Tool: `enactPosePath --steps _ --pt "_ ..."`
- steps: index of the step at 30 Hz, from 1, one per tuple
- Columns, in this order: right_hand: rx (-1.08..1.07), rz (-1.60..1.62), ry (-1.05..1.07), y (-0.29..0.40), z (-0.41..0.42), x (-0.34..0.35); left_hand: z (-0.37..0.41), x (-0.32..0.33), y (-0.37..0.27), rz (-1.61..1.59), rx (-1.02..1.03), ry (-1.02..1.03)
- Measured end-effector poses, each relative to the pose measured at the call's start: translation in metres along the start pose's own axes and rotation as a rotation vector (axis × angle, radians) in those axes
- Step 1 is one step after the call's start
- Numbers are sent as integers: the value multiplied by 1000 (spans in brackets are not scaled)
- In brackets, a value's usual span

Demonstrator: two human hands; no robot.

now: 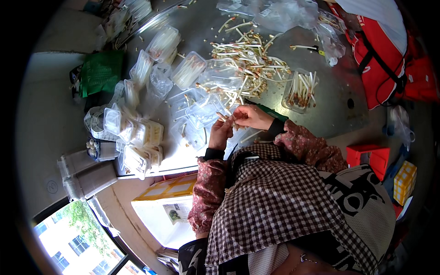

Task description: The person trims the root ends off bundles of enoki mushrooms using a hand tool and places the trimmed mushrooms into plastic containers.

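Note:
My left hand (221, 133) and my right hand (253, 117) meet over the table's near edge. Their fingertips pinch pale sprout pieces (221, 117); the fingers partly hide them. Just beyond is a heap of sprouts (252, 58) with long white stems and brown heads. An open clear plastic box (205, 110) lies left of my fingers, over other clear trays. A long green object (271, 111) is partly hidden behind my right hand. To the right, another clear box (300, 91) holds a row of sprouts.
Packed boxes of sprouts (189, 70) and stacked lidded boxes (141, 132) line the metal table's (330, 113) left side. A label roll (98, 122) and a green bag (102, 73) are farther left. Clear plastic bags (288, 13) lie at the back, a red bag (374, 65) at right.

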State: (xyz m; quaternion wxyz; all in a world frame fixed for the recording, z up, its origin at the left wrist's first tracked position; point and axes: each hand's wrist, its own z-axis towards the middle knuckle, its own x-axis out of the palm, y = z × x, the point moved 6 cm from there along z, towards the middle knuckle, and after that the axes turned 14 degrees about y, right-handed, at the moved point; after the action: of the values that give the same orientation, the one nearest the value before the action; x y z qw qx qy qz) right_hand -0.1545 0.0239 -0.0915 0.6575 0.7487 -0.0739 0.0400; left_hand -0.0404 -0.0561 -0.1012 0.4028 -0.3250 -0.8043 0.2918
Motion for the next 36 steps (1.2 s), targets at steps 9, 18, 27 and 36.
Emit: enactPosePath --steps 9,18,27,36 --pt "72 -20 114 8 3 -2 -3 -3 0 -96 -13 -25" --pt "3 139 93 24 -21 -3 -10 1 -8 -765 96 243" --pt "-135 361 -178 21 -2 16 -2 40 15 -722 57 228" --pt "22 213 -158 10 -3 -3 -15 3 6 539 326 -294"
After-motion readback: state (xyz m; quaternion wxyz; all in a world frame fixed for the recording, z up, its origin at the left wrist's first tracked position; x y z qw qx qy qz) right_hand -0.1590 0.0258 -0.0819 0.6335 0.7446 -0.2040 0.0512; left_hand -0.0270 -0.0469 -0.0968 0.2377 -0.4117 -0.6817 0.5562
